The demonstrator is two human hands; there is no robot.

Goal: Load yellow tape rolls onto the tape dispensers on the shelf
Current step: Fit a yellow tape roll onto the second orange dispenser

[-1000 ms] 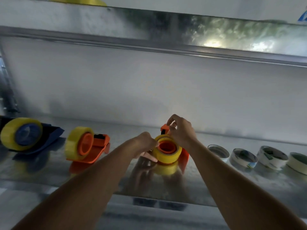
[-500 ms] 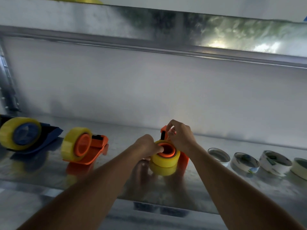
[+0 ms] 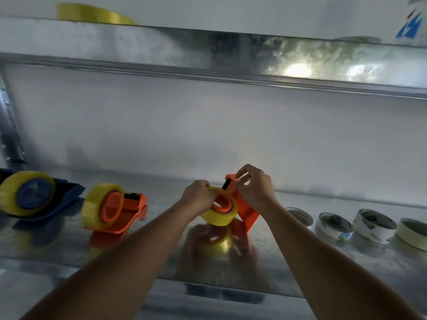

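A yellow tape roll (image 3: 219, 215) sits on the hub of an orange dispenser (image 3: 246, 209) at the middle of the metal shelf (image 3: 300, 262). My left hand (image 3: 197, 195) grips the roll's left rim. My right hand (image 3: 253, 188) pinches something thin at the dispenser's top end, most likely the tape's free end. To the left stands a second orange dispenser (image 3: 136, 202) with a yellow roll (image 3: 97, 209) on it. Farther left, a blue dispenser (image 3: 67, 192) carries another yellow roll (image 3: 13, 195).
Several pale tape rolls (image 3: 333, 226) lie flat in a row at the right of the shelf. An upper shelf (image 3: 208, 49) runs overhead with a yellow roll (image 3: 92, 13) on it. The wall behind is plain.
The roll and dispenser have tilted and lifted a little at the front. My right hand's fingers have risen toward the dispenser's top end. My left hand stays on the roll.
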